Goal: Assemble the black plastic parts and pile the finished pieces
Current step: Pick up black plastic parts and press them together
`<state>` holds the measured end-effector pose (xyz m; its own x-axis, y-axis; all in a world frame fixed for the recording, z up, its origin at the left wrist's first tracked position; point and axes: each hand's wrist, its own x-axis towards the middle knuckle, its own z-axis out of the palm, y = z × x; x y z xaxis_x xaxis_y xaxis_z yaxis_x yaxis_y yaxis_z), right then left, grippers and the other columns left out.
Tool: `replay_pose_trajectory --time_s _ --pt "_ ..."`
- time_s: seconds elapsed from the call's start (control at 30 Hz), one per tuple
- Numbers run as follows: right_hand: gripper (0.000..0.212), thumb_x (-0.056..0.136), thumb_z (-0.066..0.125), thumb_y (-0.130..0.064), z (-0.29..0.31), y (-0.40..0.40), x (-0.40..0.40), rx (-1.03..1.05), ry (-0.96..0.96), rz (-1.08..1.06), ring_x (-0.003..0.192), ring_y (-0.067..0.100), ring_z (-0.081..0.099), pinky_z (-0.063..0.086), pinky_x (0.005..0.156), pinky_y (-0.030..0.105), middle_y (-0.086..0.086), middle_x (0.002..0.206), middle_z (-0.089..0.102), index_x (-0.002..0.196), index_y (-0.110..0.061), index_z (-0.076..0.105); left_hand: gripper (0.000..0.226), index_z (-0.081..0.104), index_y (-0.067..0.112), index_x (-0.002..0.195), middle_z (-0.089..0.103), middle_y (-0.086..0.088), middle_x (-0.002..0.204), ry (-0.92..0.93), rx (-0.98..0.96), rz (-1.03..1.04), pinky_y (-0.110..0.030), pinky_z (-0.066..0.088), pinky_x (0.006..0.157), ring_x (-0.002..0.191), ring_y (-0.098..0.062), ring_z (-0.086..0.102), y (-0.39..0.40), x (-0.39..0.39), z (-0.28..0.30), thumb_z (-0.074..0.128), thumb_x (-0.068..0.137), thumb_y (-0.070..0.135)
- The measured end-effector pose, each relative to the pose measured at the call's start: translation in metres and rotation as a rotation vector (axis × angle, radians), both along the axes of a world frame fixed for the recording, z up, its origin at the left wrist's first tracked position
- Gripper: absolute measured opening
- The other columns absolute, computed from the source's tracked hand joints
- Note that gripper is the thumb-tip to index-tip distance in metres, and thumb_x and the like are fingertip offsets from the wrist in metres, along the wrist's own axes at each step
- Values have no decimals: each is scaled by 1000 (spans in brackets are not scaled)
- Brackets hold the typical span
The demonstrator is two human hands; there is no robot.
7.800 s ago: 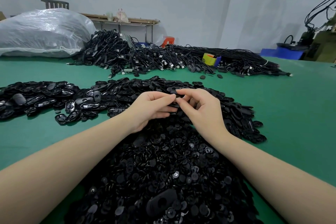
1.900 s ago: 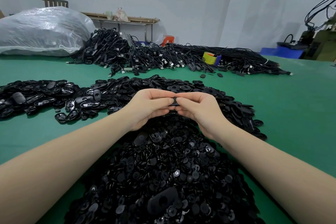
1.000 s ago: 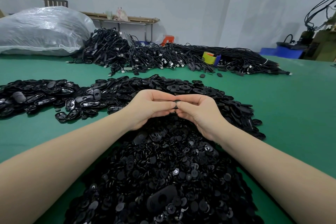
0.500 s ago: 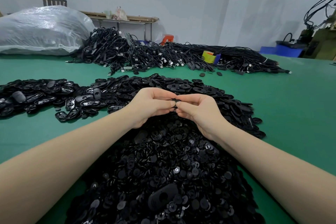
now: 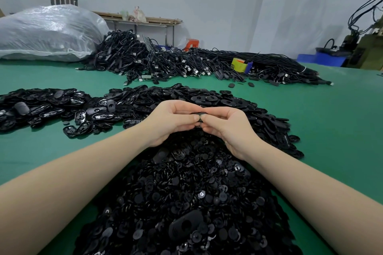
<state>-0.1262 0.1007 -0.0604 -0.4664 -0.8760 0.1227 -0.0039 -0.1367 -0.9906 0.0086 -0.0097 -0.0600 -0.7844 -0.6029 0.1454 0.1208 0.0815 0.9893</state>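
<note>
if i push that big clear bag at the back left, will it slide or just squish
The bag would probably squish first: its film looks thin, crinkled and slumped. It bulges wide, so likely heavy and apt to drag on the table, not roll.

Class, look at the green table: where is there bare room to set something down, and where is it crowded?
Bare green table lies right of the heap of black oval shells, and in the strip between it and the tangle of black cables. The middle is crowded, with black round discs in front.
</note>
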Motion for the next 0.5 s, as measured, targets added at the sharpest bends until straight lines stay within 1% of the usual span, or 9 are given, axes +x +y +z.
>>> replay_pose_trajectory --time_s 0.1,0.27,0.5 --pt "13 86 72 -4 1 1 0 -4 -8 9 72 10 71 55 66 19 6 78 76 99 -7 72 26 80 24 85 78 -3 93 6 4 4 -20 56 73 86 -13 74 0 0 -1 70 86 0" --pt "11 87 69 -3 1 2 0 2 9 9 71 9 71 55 66 19 6 77 75 98 -7 72 22 75 18 95 78 -3 92 7 -4 -10 -21 57 76 86 -14 74 -1 0 -2 68 87 0" --pt "12 85 70 2 2 2 2 7 46 -8 67 10 69 57 66 20 2 71 72 92 -7 71 26 77 20 90 78 -3 91 8 -13 -19 -19 57 73 83 -12 74 0 -1 -2 67 87 -3"
